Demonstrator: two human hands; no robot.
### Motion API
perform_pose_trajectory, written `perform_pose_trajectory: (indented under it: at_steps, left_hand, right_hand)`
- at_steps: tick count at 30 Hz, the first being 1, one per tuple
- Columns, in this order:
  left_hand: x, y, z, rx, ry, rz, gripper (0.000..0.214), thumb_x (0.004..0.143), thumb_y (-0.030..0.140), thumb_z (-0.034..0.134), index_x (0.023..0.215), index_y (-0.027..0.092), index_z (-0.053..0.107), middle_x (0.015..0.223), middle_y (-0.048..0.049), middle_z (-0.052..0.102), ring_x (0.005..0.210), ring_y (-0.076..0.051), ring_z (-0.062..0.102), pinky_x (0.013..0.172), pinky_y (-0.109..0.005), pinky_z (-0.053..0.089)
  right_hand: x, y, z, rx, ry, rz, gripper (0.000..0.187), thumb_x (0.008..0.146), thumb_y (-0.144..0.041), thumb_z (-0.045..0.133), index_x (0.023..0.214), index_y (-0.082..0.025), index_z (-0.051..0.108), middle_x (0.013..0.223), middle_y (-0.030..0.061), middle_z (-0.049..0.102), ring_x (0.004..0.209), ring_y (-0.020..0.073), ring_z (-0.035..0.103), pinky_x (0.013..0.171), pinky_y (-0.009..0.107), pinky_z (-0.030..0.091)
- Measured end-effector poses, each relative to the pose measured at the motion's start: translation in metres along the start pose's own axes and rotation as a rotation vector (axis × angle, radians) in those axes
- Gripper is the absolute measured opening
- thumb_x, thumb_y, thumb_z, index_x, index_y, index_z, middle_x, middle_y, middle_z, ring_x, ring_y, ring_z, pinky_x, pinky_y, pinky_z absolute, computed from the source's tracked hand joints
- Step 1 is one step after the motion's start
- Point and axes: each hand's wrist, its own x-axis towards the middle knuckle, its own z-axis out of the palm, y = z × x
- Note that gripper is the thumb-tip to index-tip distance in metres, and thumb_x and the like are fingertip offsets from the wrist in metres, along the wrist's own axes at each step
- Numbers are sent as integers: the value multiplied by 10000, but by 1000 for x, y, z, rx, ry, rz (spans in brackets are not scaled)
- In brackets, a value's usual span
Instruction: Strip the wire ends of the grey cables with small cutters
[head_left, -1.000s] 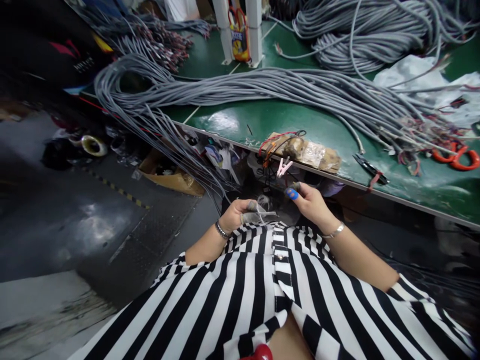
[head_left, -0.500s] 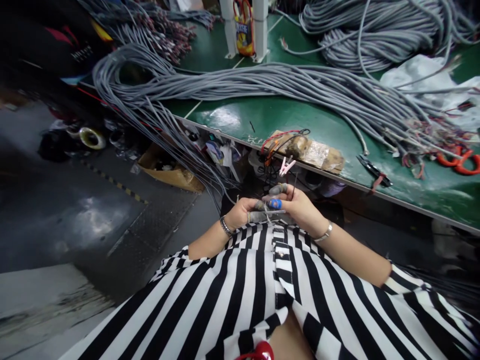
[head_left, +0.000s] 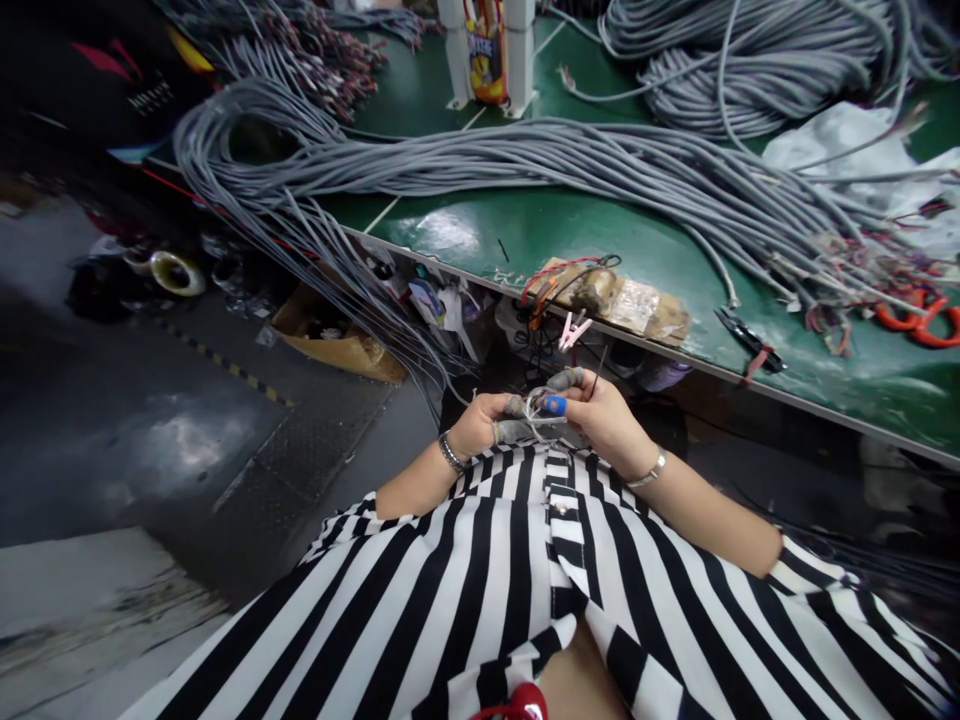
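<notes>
Close to my striped shirt, my left hand [head_left: 484, 424] pinches a grey cable end [head_left: 534, 410] whose thin, pale strands fan out between both hands. My right hand [head_left: 592, 415] closes its thumb and forefinger on those strands from the other side. Grey coverings wrap several fingertips, and a blue one sits on the right thumb. A thin dark rod [head_left: 599, 370] sticks up from the right hand; what it is I cannot make out. Just beyond, a pink clip [head_left: 574, 331] hangs at the table edge by a taped wooden block [head_left: 630, 305].
A long bundle of grey cables [head_left: 480, 165] lies across the green table [head_left: 450, 235] and droops over its left edge. Black pliers [head_left: 750, 340] and red-handled scissors [head_left: 919, 318] lie at the right. A cardboard box [head_left: 334, 335] stands on the floor.
The pale strands now rise in a small loop between my fingers. My right forefinger has shifted slightly, and the dark rod leans more to the right. The left hand is nearly unmoved.
</notes>
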Motion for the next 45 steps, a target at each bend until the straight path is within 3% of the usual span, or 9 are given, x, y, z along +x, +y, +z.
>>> perform_pose_trajectory:
  at_steps: [10,14,21,24,30,35,39,42,45]
  left_hand:
    - [-2,1,-1,58,79,159,260,586,286,832,694,113,671,649,-9,570,611,-102,522,612,-228,446]
    - [-3,-3,-2,59,56,126,268,603,305,822,739,117,687,700,-29,600,653,-125,548,665,-259,461]
    - [-2,-1,-2,-137,1,54,528,633,595,714,825,104,697,744,-79,646,706,-175,593,706,-300,478]
    - [5,7,1,-156,45,-19,605,613,668,680,804,93,695,744,-81,656,689,-164,595,697,-288,476]
    - [20,24,15,-138,75,-203,349,562,368,837,719,102,674,660,-27,658,585,-113,591,615,-239,467]
    - [26,24,22,-300,243,-159,279,543,256,848,655,118,632,634,2,651,541,-77,571,549,-193,454]
    - [31,20,22,-533,443,-89,286,507,205,844,659,143,610,574,34,612,470,-39,510,419,-133,323]
    - [37,16,22,-673,486,-83,252,533,175,807,657,157,589,525,52,555,451,-41,478,396,-135,281]
    - [42,16,24,-734,479,-80,230,562,163,776,638,156,559,529,51,538,443,-45,458,404,-153,294]
  right_hand:
    - [-6,6,-2,16,19,-49,411,531,-265,828,810,-184,536,612,-52,623,425,43,465,410,176,366]
    - [-7,4,0,19,29,-48,407,539,-270,824,819,-185,542,621,-52,625,425,40,463,403,170,354]
    - [-7,2,2,33,54,-103,416,529,-269,832,817,-193,541,633,-48,632,570,108,615,504,204,470]
    - [-7,3,1,26,54,-145,405,530,-250,836,810,-195,549,644,-48,638,603,115,635,534,211,492]
    - [-8,4,-1,12,29,-204,388,552,-260,837,815,-202,557,670,-44,650,611,117,638,623,266,548]
    - [-10,6,-9,-34,66,-282,359,595,-315,818,817,-211,555,690,-28,657,634,132,651,636,278,560]
    - [-14,9,-14,-198,49,-477,220,706,-314,742,812,-215,577,749,2,683,674,148,664,667,295,562]
    - [-20,5,-11,-600,-12,-721,43,799,-238,638,828,-208,641,804,29,705,715,146,664,684,275,545]
    - [-26,-2,-9,-869,-167,-928,112,832,-179,563,872,-203,665,836,40,714,748,139,670,697,255,532]
